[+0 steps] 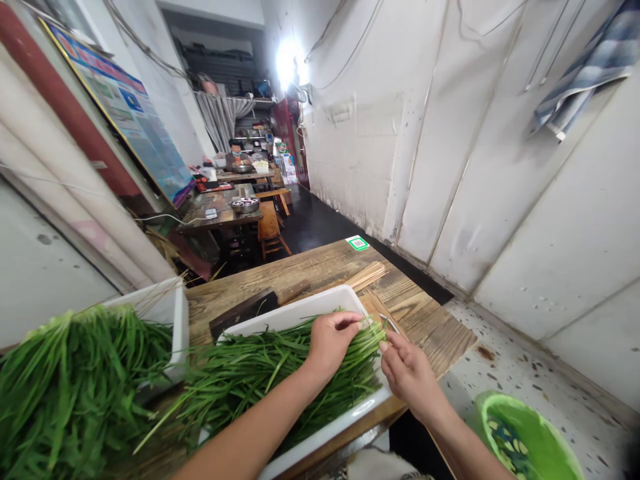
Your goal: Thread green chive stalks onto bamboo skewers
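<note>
A bunch of long green stalks fills the white tray at the lower centre of the frame. Its long axis runs across the picture, from loose leaf tips at the lower left to pale ends just right of centre, the ends sitting a little higher. Those pale ends are where the two hands meet, and this is the relation that matters: they lie between the fingers of both hands, at the tray's right end.

The left hand reaches over the leaves and is the nearer to the body of the bunch; its thumb and forefinger are closed on the stalks close to their pale ends. The right hand comes in from the lower right and is nearer to the very tips. Its fingers are bent inward against the ends, but whether a stalk is pinched between them cannot be told.

The tray rests on a wooden surface. Behind it lies a cleaver, with a bundle of thin sticks farther right. At the lower left, a second heap of greens spills over a white tub. A green bucket stands on the floor at the lower right.
</note>
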Tool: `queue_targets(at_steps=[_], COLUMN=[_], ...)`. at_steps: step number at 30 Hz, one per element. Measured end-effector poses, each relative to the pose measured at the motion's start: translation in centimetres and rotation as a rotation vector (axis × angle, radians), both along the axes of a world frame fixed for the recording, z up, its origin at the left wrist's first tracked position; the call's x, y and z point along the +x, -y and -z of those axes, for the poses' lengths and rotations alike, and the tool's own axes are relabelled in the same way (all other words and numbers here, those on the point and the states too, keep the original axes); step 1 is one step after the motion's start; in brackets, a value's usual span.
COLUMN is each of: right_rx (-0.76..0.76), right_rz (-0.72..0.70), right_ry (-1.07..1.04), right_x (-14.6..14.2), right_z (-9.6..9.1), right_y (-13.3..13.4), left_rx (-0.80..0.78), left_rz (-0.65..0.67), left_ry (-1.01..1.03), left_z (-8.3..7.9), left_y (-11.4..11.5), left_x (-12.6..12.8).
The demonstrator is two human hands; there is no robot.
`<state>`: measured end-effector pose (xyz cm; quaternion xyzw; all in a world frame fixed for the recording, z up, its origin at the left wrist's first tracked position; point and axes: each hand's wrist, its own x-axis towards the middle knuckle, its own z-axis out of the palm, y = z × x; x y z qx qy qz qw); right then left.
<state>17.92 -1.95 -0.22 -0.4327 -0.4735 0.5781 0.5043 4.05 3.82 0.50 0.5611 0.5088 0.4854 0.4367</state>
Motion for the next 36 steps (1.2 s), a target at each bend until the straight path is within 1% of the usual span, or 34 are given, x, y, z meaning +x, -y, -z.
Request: queue_targets(at_steps=[5, 10, 15, 24, 36], right_rx=[0.035, 0.066, 0.048, 0.054, 0.055], right_rz=[-0.022, -0.028, -0.027, -0.041, -0.029], right_ry=[0.01, 0.018, 0.033, 0.044, 0.046], right_x=[0.2, 0.3, 0.3, 0.4, 0.2], right_z=[0.7, 1.2, 1.2, 1.2, 0.8], right_y=[0.0, 0.0, 0.2, 0.2, 0.4], left_rx=[-0.043, -0.023, -0.026, -0.089, -0.083], left_rz=[0.0, -0.013, -0.031, -0.065, -0.071], left_ry=[0.023, 0.009, -0.018, 0.011, 0.03], left_z=[0.0, 0.1, 0.1, 0.2, -0.1], left_y=[-0.1, -0.1, -0.2, -0.6, -0.5], left_x=[0.0, -0.1, -0.2, -0.3, -0.4])
